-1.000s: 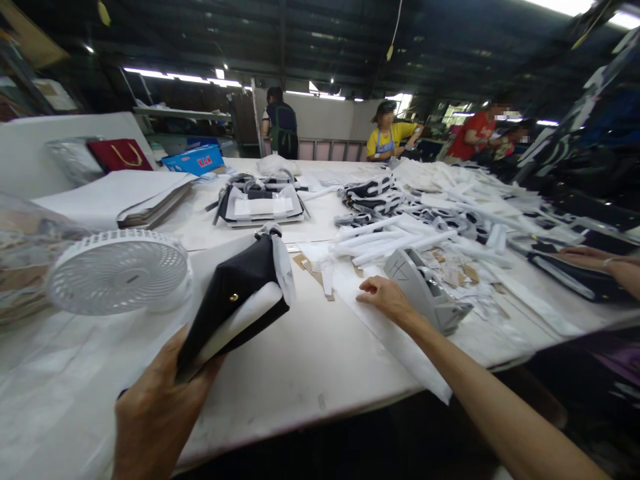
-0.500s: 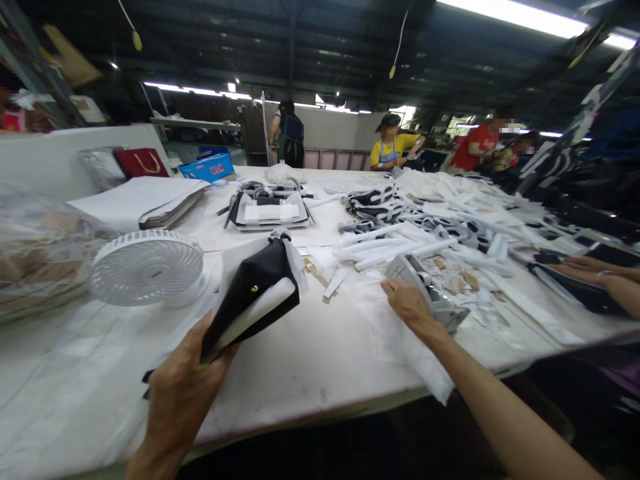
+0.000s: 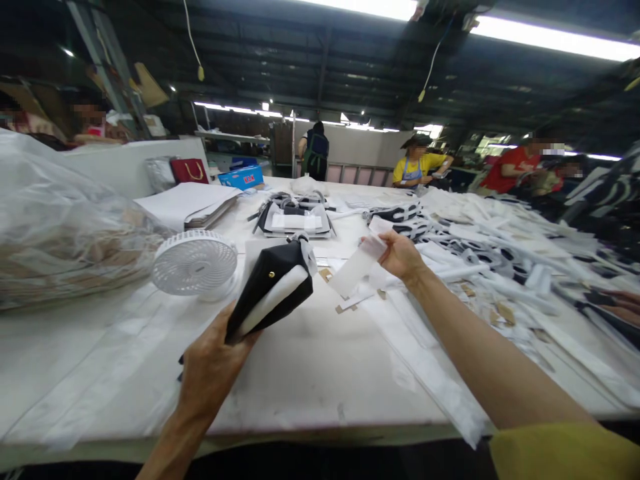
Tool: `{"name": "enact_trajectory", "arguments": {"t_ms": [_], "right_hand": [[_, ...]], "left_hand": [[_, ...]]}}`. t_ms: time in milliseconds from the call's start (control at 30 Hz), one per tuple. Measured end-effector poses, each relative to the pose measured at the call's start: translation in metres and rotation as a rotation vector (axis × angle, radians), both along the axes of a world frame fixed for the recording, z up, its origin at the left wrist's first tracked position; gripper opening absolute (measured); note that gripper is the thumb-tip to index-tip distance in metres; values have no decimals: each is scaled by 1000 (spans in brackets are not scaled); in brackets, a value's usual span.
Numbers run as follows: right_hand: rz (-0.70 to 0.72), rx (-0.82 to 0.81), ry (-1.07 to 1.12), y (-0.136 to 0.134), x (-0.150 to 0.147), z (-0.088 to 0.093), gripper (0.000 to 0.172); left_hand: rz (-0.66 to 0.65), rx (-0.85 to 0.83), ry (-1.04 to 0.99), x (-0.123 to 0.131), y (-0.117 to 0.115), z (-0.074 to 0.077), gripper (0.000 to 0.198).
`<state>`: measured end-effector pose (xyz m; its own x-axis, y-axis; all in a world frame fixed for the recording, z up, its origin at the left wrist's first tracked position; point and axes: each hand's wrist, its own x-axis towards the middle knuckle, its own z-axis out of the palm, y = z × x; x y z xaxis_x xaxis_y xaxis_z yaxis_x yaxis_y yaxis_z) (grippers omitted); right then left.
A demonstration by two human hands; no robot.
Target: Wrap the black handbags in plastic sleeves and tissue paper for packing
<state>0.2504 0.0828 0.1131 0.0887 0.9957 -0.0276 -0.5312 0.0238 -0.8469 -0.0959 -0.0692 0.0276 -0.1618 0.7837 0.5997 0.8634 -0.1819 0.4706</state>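
My left hand (image 3: 217, 350) is closed round the narrow end of a small black bag (image 3: 270, 283), which tilts above the table. The bag has a gold stud, and a roll of white padding (image 3: 273, 301) shows in its open side. Thin white wrapping sticks out at its top end. Between the thumb and fingers of my right hand (image 3: 401, 255) is pinched a thin, translucent white sheet (image 3: 357, 268), hanging to the left over paper scraps. The two hands are apart, and the sheet does not touch the bag.
A white fan (image 3: 195, 263) stands left of the bag, beside a large clear plastic bag (image 3: 65, 227) of goods. Another black bag with white paper (image 3: 295, 221) lies farther back. Heaped white strips and black-and-grey pieces (image 3: 475, 250) cover the right side. A co-worker's hand (image 3: 625, 307) is at far right.
My right hand has moved up and left from a grey object and now holds the thin sheet. That grey object no longer shows. My left hand still grips the bag. The view has turned left.
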Motion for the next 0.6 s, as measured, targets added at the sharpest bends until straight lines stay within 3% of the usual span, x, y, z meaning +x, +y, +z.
{"name": "enact_trajectory", "arguments": {"t_ms": [67, 133, 200, 300, 367, 467, 600], "right_hand": [[72, -8, -22, 11, -17, 9, 24], [207, -53, -92, 10, -31, 3, 21], [373, -193, -181, -3, -42, -17, 20], [619, -486, -290, -35, -50, -62, 25], [695, -592, -300, -57, -53, -89, 30], [622, -673, -198, -78, -57, -110, 29], [461, -675, -75, -87, -65, -109, 6]], "left_hand": [[23, -33, -18, -2, 1, 3, 46], [52, -54, -36, -3, 1, 5, 46], [71, -59, -52, -3, 0, 7, 47], [55, -60, -64, -2, 0, 7, 46], [29, -48, -64, -1, 0, 4, 46], [3, -18, -43, 2, 0, -1, 48], [-8, -16, -14, 5, 0, -4, 49]]}}
